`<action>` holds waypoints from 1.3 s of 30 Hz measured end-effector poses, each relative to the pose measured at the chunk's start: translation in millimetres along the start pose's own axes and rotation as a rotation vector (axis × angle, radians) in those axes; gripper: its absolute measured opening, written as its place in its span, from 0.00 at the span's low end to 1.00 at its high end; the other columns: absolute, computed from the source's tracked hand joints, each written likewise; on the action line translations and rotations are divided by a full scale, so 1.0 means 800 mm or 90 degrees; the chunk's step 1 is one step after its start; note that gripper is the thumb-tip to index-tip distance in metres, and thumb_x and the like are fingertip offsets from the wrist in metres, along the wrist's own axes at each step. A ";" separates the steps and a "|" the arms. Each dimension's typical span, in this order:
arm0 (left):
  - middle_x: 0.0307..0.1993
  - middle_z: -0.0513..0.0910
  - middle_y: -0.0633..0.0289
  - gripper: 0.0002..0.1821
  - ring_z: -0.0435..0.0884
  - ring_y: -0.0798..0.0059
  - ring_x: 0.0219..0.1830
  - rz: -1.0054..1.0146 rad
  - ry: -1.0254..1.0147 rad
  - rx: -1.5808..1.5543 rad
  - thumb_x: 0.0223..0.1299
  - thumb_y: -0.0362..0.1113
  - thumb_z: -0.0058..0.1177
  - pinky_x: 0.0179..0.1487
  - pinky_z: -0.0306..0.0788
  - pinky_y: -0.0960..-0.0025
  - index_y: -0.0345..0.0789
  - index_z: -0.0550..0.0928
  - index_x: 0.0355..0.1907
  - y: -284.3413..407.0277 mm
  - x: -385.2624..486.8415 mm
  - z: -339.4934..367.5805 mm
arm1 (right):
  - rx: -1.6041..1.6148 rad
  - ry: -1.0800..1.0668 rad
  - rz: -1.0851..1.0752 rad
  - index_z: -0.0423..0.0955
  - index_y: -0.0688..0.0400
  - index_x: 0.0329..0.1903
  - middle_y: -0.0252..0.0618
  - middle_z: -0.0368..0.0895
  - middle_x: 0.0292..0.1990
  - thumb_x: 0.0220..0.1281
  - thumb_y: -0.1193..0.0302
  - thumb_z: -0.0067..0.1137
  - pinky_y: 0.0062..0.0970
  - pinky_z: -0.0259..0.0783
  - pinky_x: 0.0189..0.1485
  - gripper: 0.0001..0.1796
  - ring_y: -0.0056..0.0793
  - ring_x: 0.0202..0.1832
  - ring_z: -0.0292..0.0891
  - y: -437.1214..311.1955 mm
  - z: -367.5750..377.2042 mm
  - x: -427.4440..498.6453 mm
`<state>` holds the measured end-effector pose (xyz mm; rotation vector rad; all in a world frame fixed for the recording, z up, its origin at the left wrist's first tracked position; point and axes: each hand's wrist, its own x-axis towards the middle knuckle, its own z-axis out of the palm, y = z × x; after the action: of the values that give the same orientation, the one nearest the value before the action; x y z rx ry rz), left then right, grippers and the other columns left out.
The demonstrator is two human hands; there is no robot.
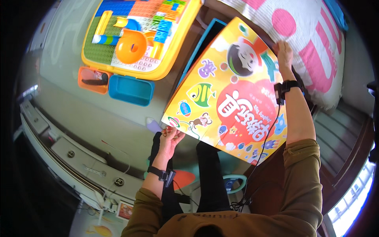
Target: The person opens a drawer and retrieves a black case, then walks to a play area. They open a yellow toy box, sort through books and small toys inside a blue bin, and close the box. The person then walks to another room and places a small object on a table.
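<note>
A large yellow cardboard toy box (207,97), printed with cartoon animals and writing, lies tilted before me. My right hand (284,54) grips its far right edge, with some fingers hidden. At the near left corner, my left hand (170,140) is closed around a small shiny red and gold item (168,131), too small to identify. The thumb side of that hand meets the box edge. Partly under the cardboard box, a blue-rimmed open container (194,53) shows a dark inside.
To the left stands a yellow-rimmed building-block table (165,75) with bricks and an orange funnel (131,47). An orange bin (91,89) and a blue bin (131,100) adjoin it. A pink and white cover (305,38) lies at the far right. A cable (263,142) trails from my right wrist.
</note>
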<state>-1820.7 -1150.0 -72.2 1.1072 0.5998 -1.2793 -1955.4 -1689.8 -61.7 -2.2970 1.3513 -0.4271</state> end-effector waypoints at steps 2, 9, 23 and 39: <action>0.37 0.77 0.65 0.12 0.78 0.77 0.41 0.019 0.043 0.018 0.62 0.38 0.57 0.51 0.78 0.66 0.37 0.74 0.45 -0.008 0.002 0.001 | 0.267 0.026 -0.092 0.76 0.61 0.46 0.43 0.82 0.41 0.64 0.70 0.53 0.23 0.69 0.49 0.12 0.30 0.43 0.77 0.016 0.009 -0.036; 0.41 0.77 0.64 0.13 0.78 0.78 0.42 0.330 0.376 0.209 0.60 0.31 0.57 0.48 0.75 0.70 0.35 0.74 0.46 0.021 0.009 -0.001 | 0.319 0.226 0.446 0.59 0.67 0.63 0.45 0.71 0.56 0.63 0.70 0.54 0.26 0.71 0.51 0.28 0.31 0.52 0.73 0.188 -0.163 -0.346; 0.42 0.78 0.64 0.15 0.76 0.80 0.41 0.380 0.147 0.475 0.63 0.34 0.55 0.44 0.73 0.75 0.31 0.74 0.50 0.077 0.090 0.064 | 0.433 0.216 0.714 0.74 0.50 0.32 0.21 0.64 0.21 0.63 0.48 0.55 0.15 0.50 0.26 0.19 0.13 0.22 0.56 0.274 -0.106 -0.538; 0.44 0.79 0.62 0.17 0.77 0.79 0.43 0.455 0.204 0.534 0.64 0.37 0.55 0.45 0.73 0.74 0.30 0.72 0.50 0.060 0.077 0.070 | 0.350 0.161 0.724 0.70 0.53 0.23 0.25 0.64 0.19 0.65 0.50 0.53 0.19 0.53 0.27 0.22 0.15 0.23 0.58 0.268 -0.100 -0.493</action>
<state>-1771.8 -1231.0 -87.9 2.0117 -0.1711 -0.7016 -2339.7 -1452.0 -119.9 -0.8310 2.0552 -0.5781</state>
